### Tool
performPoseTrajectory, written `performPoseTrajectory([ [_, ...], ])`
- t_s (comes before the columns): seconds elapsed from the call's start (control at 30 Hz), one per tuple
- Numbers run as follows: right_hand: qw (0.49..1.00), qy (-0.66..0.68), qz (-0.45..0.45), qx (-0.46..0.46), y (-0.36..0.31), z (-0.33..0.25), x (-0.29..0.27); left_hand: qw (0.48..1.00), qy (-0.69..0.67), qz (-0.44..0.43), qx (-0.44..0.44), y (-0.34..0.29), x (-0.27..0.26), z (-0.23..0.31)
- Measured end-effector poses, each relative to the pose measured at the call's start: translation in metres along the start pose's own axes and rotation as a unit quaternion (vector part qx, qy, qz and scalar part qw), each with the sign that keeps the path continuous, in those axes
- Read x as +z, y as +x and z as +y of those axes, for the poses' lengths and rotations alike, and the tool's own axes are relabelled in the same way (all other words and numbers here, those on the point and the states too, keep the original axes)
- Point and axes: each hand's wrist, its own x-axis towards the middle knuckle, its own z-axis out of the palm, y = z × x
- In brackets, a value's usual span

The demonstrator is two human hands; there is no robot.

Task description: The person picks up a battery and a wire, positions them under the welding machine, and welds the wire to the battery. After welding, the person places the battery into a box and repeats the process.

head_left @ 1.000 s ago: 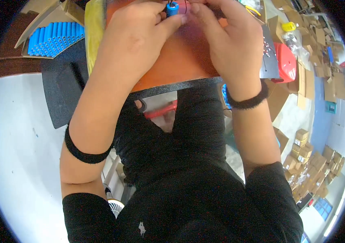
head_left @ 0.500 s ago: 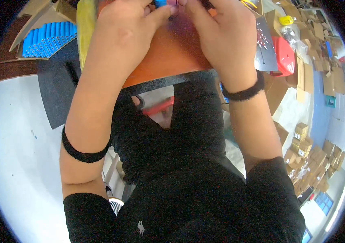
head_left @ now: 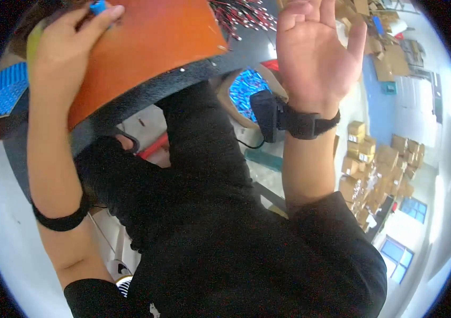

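Note:
My left hand (head_left: 66, 50) is closed at the far left of the orange work mat (head_left: 156, 40), thumb against fingers. Between them shows the end of a blue cylindrical battery cell (head_left: 98, 7); the rest of it is hidden by the hand. Raised beyond the mat's right side, my right hand (head_left: 318, 53) has its palm showing and fingers spread, with nothing in it. Nearest to it, on the dark table, lies a bundle of thin red and black wires (head_left: 244, 18) with pale ends.
Rows of blue cells (head_left: 7, 90) fill a cardboard tray at the left. Below the table edge, right of my leg, stands an open container with many small blue pieces (head_left: 246, 93). A black device (head_left: 268, 114) is strapped at my right wrist. Cardboard boxes (head_left: 358, 140) are stacked farther right.
My hands were together over the mat at a blue piece; now they are apart. The right has swung right and turned palm-up, open. The whole view has shifted rightward.

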Motion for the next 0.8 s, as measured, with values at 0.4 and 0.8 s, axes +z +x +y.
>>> performPoseTrajectory([
  [0.4,0.971,0.153,-0.178,0.056,-0.058,-0.076,0.061,0.979,0.153,0.099,0.094,-0.005,0.009,-0.017],
  [0.8,0.893,0.200,-0.375,0.149,-0.110,-0.095,0.077,0.995,0.081,-0.013,-0.048,0.001,0.007,-0.029],
])
